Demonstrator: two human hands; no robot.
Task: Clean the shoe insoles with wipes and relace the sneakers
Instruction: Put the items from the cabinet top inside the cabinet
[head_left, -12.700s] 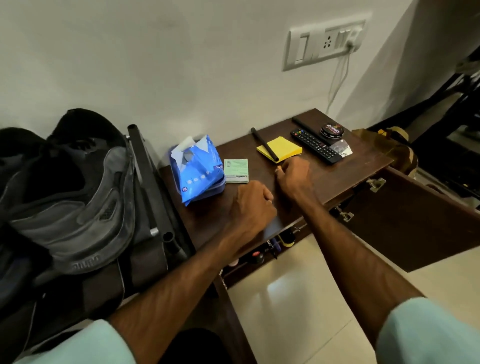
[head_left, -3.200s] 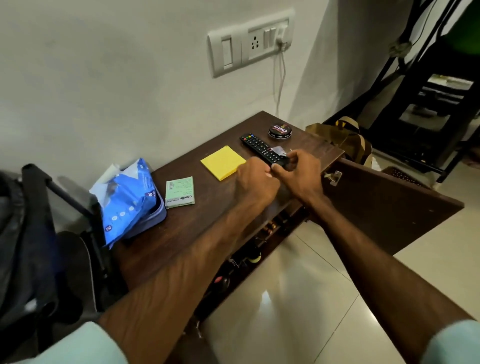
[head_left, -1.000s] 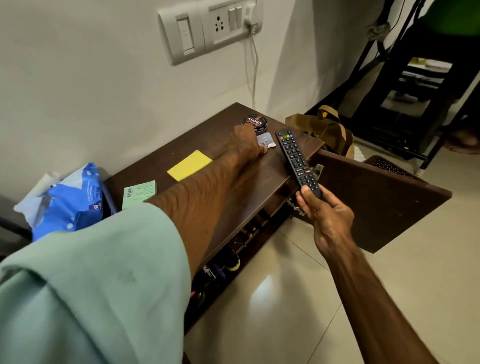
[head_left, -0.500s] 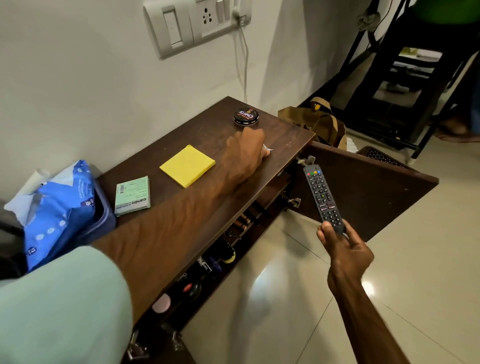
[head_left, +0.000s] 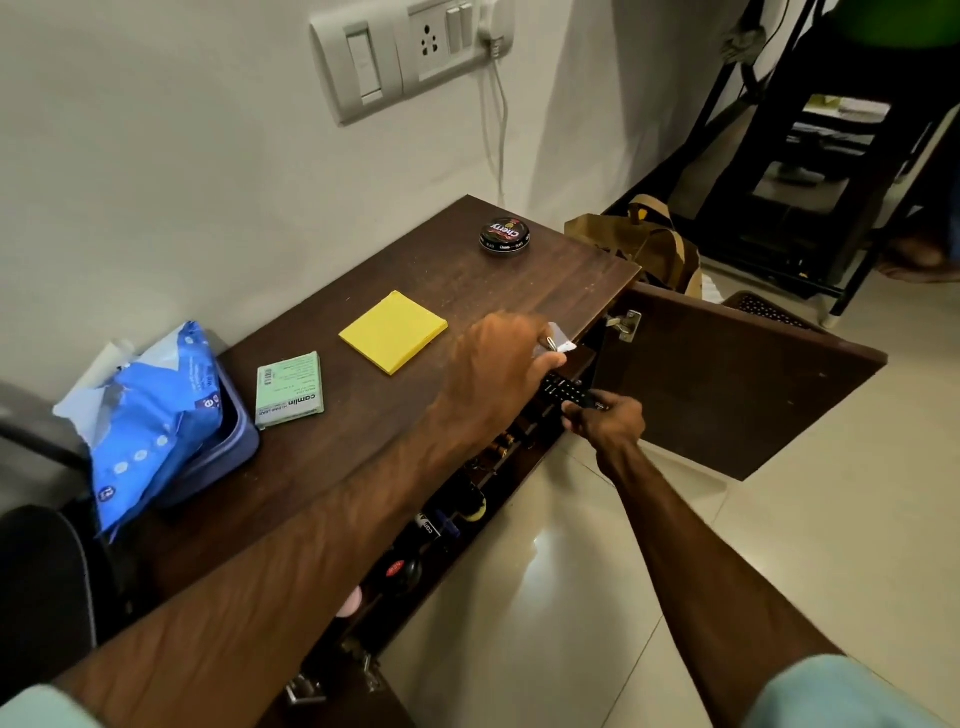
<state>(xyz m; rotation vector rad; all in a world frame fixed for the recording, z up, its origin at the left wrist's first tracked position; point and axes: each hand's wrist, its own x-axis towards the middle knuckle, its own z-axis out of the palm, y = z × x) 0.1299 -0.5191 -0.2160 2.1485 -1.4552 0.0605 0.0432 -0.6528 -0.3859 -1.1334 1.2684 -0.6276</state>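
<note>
A blue pack of wipes (head_left: 150, 415) leans in a dark tub at the left end of the brown cabinet top (head_left: 467, 280). No sneakers or insoles are in view. My left hand (head_left: 498, 374) is at the cabinet's front edge and pinches a small clear packet (head_left: 558, 340). Just below the edge, my right hand (head_left: 605, 421) grips the end of a black remote (head_left: 563, 389), whose far end reaches into the open cabinet under the top; my left hand partly hides it.
On the top lie a yellow sticky-note pad (head_left: 393, 331), a green lead box (head_left: 289, 389) and a black shoe polish tin (head_left: 505, 235). The cabinet door (head_left: 727, 374) swings open to the right. Bottles stand on the inner shelf (head_left: 447, 519). A brown bag (head_left: 644, 249) sits behind.
My right hand has carried the remote from out over the floor back to the cabinet opening. My left hand has drawn the small packet from near the tin to the front edge.
</note>
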